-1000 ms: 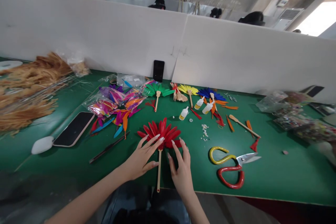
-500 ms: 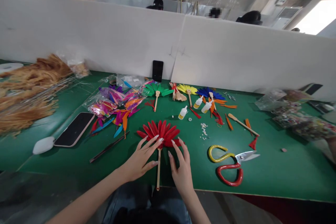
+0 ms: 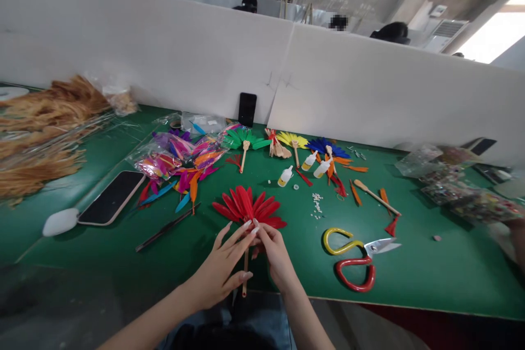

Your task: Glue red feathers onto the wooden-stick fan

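Note:
A red feather fan (image 3: pixel 249 206) with a thin wooden handle (image 3: pixel 245 270) lies before me near the table's front edge. Over the base of its feathers, my left hand (image 3: pixel 223 265) rests with fingers stretched out and apart, the fingertips pressing there. My right hand (image 3: pixel 274 251) pinches at the same base from the right, thumb and fingers drawn together; the spot between them is partly hidden. Beyond the fan stand three small glue bottles, the nearest glue bottle (image 3: pixel 285 176) just past the feathers. Large scissors (image 3: pixel 361 262) with one yellow and one red handle lie open to the right.
Green (image 3: pixel 243 139), yellow (image 3: pixel 292 139) and blue feather fans (image 3: pixel 328 147) lie at the back. Bagged loose feathers (image 3: pixel 184 156), a phone (image 3: pixel 110 198) and dark tweezers (image 3: pixel 166 228) are on the left. White beads (image 3: pixel 316 205) lie scattered right of the fan. A white partition (image 3: pixel 164 60) stands behind.
My right hand has moved left and closed into a pinch at the feather base. My left hand has shifted slightly down, its fingers still stretched out.

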A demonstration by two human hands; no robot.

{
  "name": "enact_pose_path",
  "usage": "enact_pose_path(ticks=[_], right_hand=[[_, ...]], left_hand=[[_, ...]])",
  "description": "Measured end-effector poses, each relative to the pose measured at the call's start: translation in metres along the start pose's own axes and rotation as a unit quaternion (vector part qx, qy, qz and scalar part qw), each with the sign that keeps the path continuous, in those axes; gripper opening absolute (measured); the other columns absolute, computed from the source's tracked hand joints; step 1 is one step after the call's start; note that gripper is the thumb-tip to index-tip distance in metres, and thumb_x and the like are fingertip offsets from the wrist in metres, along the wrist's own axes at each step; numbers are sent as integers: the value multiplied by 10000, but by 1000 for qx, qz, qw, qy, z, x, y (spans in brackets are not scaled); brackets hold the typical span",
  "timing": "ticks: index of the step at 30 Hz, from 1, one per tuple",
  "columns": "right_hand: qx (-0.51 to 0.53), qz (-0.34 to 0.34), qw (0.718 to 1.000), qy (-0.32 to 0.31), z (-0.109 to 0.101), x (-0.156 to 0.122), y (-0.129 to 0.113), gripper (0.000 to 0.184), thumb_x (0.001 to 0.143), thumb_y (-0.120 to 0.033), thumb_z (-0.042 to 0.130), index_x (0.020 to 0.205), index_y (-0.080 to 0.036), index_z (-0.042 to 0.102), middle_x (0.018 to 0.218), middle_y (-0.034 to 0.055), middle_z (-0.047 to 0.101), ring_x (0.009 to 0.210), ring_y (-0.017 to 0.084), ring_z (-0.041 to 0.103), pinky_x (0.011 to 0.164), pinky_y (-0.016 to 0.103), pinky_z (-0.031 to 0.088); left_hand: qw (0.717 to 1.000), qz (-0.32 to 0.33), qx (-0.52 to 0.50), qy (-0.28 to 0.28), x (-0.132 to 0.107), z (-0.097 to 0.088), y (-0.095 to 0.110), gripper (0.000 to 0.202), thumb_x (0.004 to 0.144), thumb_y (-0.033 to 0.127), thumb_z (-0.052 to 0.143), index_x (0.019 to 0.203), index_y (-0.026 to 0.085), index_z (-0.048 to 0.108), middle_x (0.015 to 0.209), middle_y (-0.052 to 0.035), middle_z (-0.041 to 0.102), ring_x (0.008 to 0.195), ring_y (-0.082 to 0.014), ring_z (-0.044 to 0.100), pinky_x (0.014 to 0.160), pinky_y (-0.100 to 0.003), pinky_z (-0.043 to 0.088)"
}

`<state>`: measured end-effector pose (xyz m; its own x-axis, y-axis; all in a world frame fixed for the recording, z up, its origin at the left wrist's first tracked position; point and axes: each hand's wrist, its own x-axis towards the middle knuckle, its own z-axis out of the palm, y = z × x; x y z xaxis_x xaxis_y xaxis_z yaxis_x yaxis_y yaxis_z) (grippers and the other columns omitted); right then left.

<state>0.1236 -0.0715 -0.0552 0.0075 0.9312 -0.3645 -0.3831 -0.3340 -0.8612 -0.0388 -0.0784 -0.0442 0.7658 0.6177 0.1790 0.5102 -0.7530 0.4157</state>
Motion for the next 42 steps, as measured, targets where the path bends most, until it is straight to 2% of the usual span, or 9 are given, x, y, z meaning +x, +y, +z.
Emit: enact_pose_path(ticks=[6,10,14,21,25,28,32,36,42], right_hand=[[-35,-58,997,35,-4,-5,-1,362,701,-519,695,776,-172,628,640,9,665,508,132,593,414,208,437],[-141,-116,982,40,-2,-11,2,322,786,-503,615,766,-182,599,637,28,680,566,169,642,458,230,455],[-263,-159,952,0,9,-21,8,264,841,-441,564,778,-188,604,631,28,677,553,170,643,536,257,488],[-310,-205,928,22,-20,-6,-26,339,863,-496,504,844,-189,647,608,31,670,542,173,644,516,254,491],[-347,-299,867,197,-71,47,-60,493,819,-525,523,1119,-137,573,865,120,698,779,233,669,679,353,530],[-399,-321,831,218,-90,92,-69,798,690,-555,636,1305,-87,438,1302,235,515,1176,321,514,882,448,470],[-408,-279,846,202,-85,126,-62,778,649,-529,659,1260,-85,475,1218,220,583,1143,334,543,897,460,450],[-393,-288,854,182,-75,129,-58,524,772,-506,529,1092,-93,575,988,172,680,934,280,638,809,403,490],[-378,-322,855,149,-75,91,-77,514,823,-488,496,1157,-100,545,1013,170,667,864,247,647,749,362,513]], left_hand=[[998,-13,-29,50,-5,-4,-2,515,962,316,378,1458,235,267,1427,-76,442,1351,-231,332,1094,-410,283],[949,-186,-165,192,5,-9,-5,350,925,365,432,1215,209,550,959,-58,668,921,-194,608,830,-314,470],[871,-307,-352,151,28,-17,-5,427,850,527,459,942,153,643,542,39,458,497,-116,448,486,-222,383],[782,-374,-451,213,27,-34,-18,455,785,599,528,744,153,609,473,79,305,427,-71,317,429,-185,254],[811,-403,-399,142,8,-40,-32,494,732,635,552,708,149,633,429,65,391,367,-68,321,383,-189,232],[833,-417,-346,106,-6,-32,-42,506,692,660,552,653,159,603,428,42,493,323,-74,350,361,-202,252],[846,-418,-310,117,-18,-14,-55,481,694,654,549,617,181,506,452,36,562,296,-80,395,367,-206,297],[850,-412,-302,130,-19,-10,-58,461,720,637,539,637,190,463,486,26,602,292,-85,421,362,-203,312],[846,-431,-282,136,-13,-15,-52,446,709,653,511,681,224,395,409,55,534,280,-118,428,348,-213,309]])
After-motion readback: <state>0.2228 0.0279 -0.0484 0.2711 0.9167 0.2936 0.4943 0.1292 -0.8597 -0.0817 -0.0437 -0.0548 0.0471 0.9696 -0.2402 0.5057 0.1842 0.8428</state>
